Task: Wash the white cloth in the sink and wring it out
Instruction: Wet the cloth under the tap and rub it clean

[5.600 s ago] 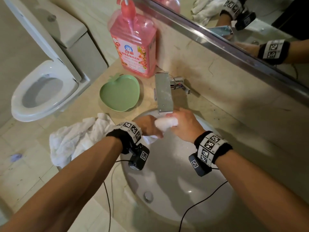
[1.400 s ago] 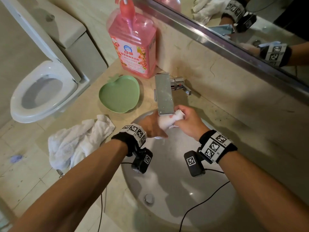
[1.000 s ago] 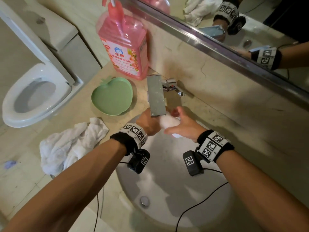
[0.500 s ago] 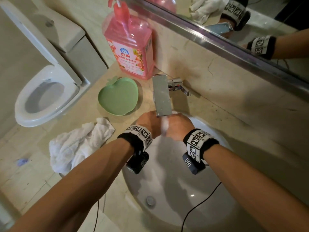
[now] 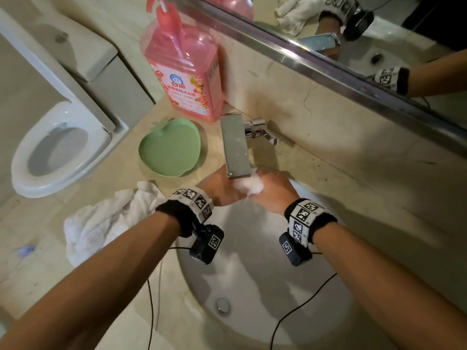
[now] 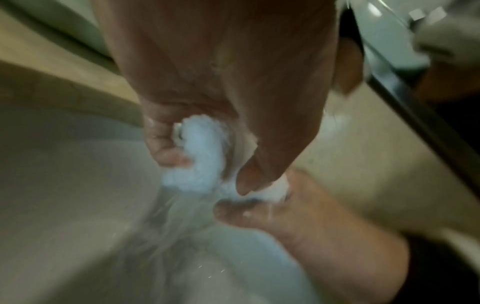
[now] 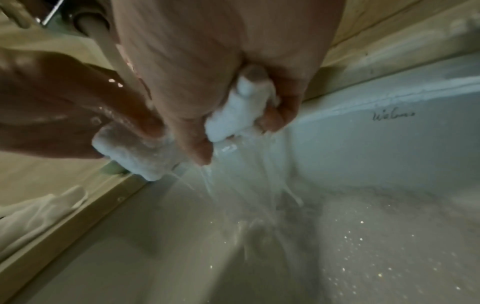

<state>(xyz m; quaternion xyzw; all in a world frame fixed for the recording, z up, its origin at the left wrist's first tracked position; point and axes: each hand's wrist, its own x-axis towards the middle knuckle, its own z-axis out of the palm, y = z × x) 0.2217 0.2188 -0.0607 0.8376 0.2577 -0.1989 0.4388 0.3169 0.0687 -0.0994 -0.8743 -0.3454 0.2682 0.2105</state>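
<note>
A small wet white cloth [image 5: 249,185] is bunched under the flat steel tap [image 5: 236,145], over the back of the white sink [image 5: 252,286]. My left hand [image 5: 222,188] grips its left end and my right hand [image 5: 274,190] grips its right end. In the left wrist view the cloth [image 6: 200,156] bulges out of my curled left fingers. In the right wrist view the cloth [image 7: 233,117] is squeezed in my right fist, and water streams from it into the basin [image 7: 363,246]. Most of the cloth is hidden inside both fists.
A second crumpled white towel [image 5: 106,218] lies on the counter left of the sink. A green apple-shaped dish [image 5: 170,147] and a pink soap bottle [image 5: 184,72] stand behind it. A mirror edge [image 5: 328,69] runs above; an open toilet [image 5: 58,150] is at left. The drain [image 5: 223,304] sits near the front.
Both hands have drawn close together under the tap and closed round the cloth; the right hand, earlier loose with fingers spread, now grips it. Water now runs from it.
</note>
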